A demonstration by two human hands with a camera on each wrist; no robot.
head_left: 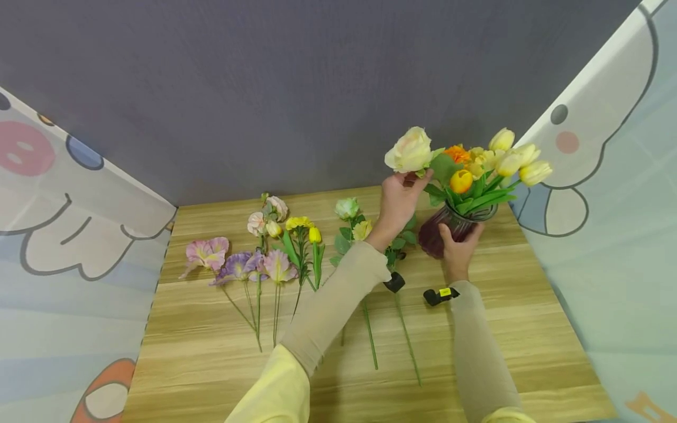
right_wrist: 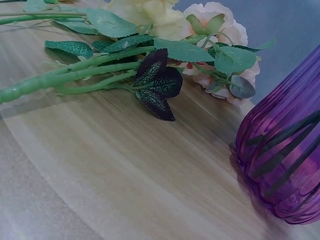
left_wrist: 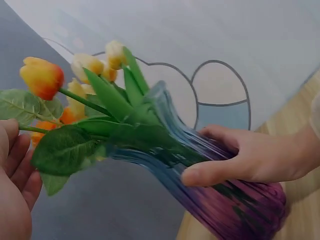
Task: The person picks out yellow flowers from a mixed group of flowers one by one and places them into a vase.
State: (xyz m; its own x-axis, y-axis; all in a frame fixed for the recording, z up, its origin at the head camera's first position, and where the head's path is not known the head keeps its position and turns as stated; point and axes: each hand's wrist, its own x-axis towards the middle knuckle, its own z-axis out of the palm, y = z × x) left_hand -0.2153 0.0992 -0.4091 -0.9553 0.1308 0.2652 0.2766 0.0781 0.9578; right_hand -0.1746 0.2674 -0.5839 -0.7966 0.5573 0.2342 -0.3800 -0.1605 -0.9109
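My left hand pinches a white rose just under its bloom, to the left of the vase's mouth. A leafy stem runs from those fingers towards the vase in the left wrist view, where the bloom is out of sight. My right hand grips the ribbed glass vase, bluish at the neck and purple below. The vase leans. Yellow tulips, an orange-yellow tulip and an orange flower stand in it. Dark stems show through the purple glass in the right wrist view.
Left on the wooden table lie pink and purple flowers, pale pink blooms and a yellow tulip. A pale green rose and pink blooms lie nearer the vase. A grey wall stands behind.
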